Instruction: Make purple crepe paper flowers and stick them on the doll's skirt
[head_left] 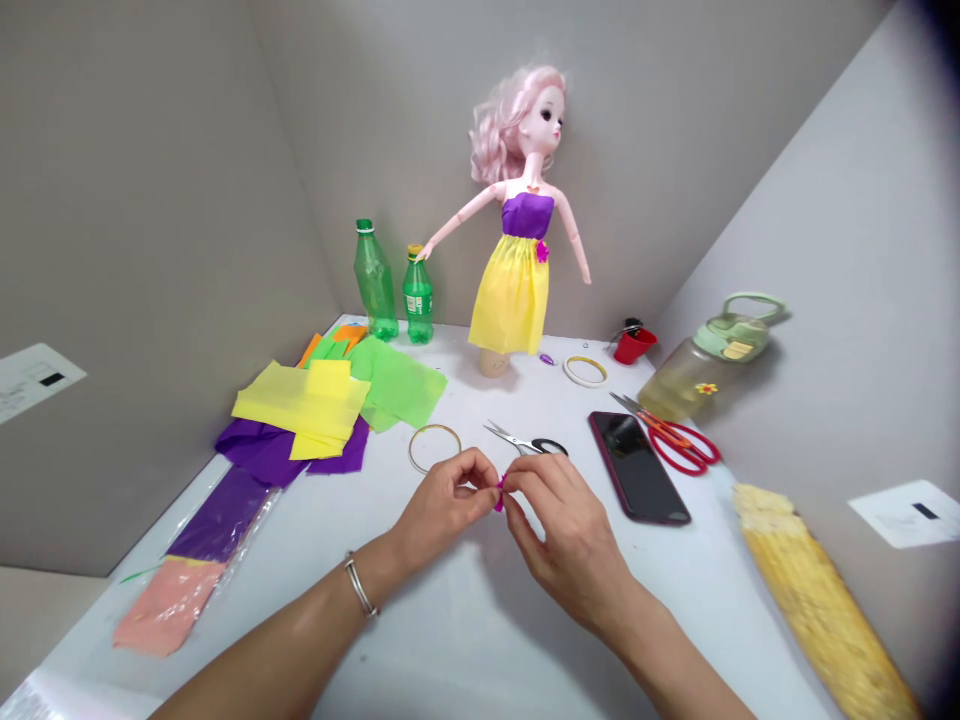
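My left hand [448, 503] and my right hand [559, 530] meet over the white table [465, 620], both pinching a tiny magenta paper piece [500, 492] between fingertips. A bracelet sits on my left wrist. Just behind my hands lie small black-handled scissors [529, 442] and a thin ring [434, 446]. A pink-haired doll [525, 220] in a purple and yellow paper dress stands at the back.
Sheets of yellow, green and purple paper [315, 405] lie at left, with two green bottles [394, 285] behind. A dark phone [637, 465], red scissors [679, 438], a tape roll [585, 371], a red cup [634, 345], a large jug [709, 360] and a yellow bundle [817, 590] sit at right.
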